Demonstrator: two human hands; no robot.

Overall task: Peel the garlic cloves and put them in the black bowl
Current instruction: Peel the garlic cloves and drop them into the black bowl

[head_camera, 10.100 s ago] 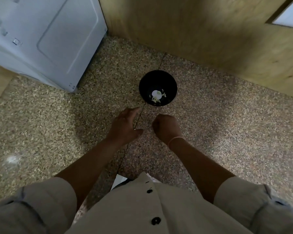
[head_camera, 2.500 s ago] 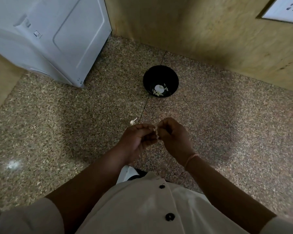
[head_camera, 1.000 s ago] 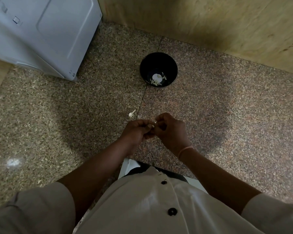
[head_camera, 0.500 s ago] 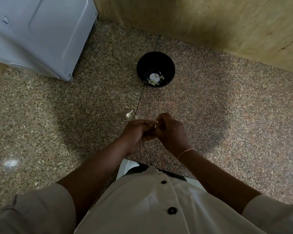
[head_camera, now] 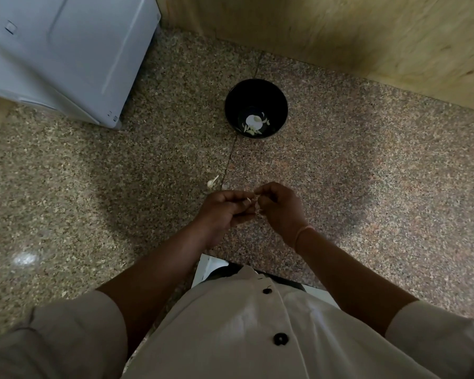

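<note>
Pinching clove (head_camera: 254,204): left hand (head_camera: 225,213), right hand (head_camera: 281,212)

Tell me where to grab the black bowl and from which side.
Pinch the black bowl by its near rim, coming from above on the person's side: it stands upright and open, the rim is bare, and the peeled cloves lie low inside.

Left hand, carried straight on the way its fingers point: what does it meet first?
The left hand points sideways at the right hand, seemingly touching it across the garlic clove both pinch.
</note>
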